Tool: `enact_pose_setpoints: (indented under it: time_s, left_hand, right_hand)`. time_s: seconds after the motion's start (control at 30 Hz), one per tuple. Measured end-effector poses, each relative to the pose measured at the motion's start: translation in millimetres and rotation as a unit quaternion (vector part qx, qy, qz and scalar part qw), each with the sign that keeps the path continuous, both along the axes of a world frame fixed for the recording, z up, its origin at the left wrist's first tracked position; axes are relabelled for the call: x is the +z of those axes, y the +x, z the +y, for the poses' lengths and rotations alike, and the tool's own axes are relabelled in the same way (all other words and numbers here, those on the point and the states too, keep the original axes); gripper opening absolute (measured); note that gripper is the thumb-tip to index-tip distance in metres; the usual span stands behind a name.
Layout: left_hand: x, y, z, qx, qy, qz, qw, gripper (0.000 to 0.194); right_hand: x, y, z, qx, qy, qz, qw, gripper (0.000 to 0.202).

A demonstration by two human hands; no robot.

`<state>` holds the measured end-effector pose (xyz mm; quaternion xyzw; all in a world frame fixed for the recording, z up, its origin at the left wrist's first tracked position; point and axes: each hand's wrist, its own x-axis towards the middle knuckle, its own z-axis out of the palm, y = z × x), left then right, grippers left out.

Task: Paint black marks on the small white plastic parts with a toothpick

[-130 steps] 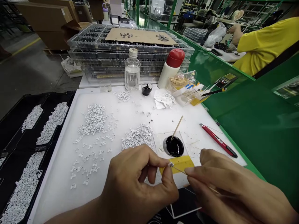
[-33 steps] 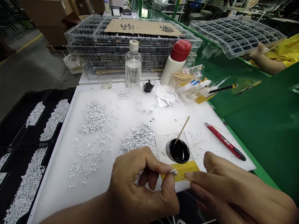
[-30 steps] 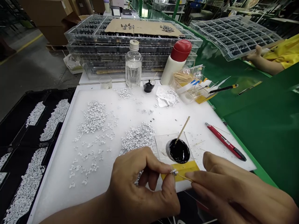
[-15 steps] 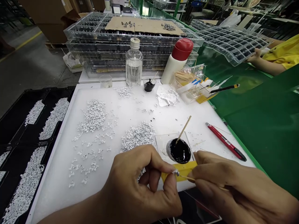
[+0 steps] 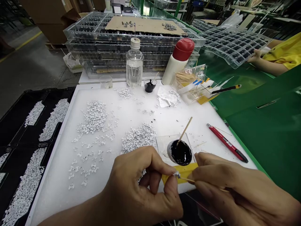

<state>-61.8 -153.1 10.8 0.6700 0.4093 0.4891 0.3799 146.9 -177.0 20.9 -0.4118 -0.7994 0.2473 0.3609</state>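
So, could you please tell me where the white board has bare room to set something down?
The white board looks bare in its near-left corner, between the scattered white pieces and the left forearm. A nearly bare patch lies between the crumpled paper and the red cutter. It is crowded around the left hand, right hand, black-filled cup and white piles.

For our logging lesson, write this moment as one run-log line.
left hand: pinching small white part | right hand: wooden stick at part | black-paint cup: beyond hands

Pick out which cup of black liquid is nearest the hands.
The front cup, on the clear square plate; the rear cup stands farther back, beside the clear bottle.
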Motion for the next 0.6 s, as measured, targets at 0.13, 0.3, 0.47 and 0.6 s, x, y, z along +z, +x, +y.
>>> enact_pose_setpoints:
  time_s: [0.13, 0.3, 0.47, 0.6]
  left_hand:
    - [-0.9, 0.3, -0.1, -0.003, -0.002, -0.004, 1.000, 0.009]
    - [-0.3, 2.0, 0.8, 0.001, -0.013, -0.008, 1.000, 0.010]
    - [0.6, 2.6, 0.4, -0.005, -0.019, -0.016, 1.000, 0.008]
    - [-0.2, 4.2, -1.9, -0.004, -0.023, -0.023, 0.999, 0.007]
  right_hand:
    - [-2.0, -3.2, 0.1, -0.019, 0.004, -0.007, 1.000, 0.013]
    - [-0.1, -7.1, -1.6, -0.036, 0.041, -0.014, 0.998, 0.013]
    - [4.5, -5.5, -0.1, -0.049, 0.018, -0.004, 0.999, 0.013]
    - [4.9, -1.6, -1.5, -0.040, -0.009, 0.045, 0.998, 0.007]
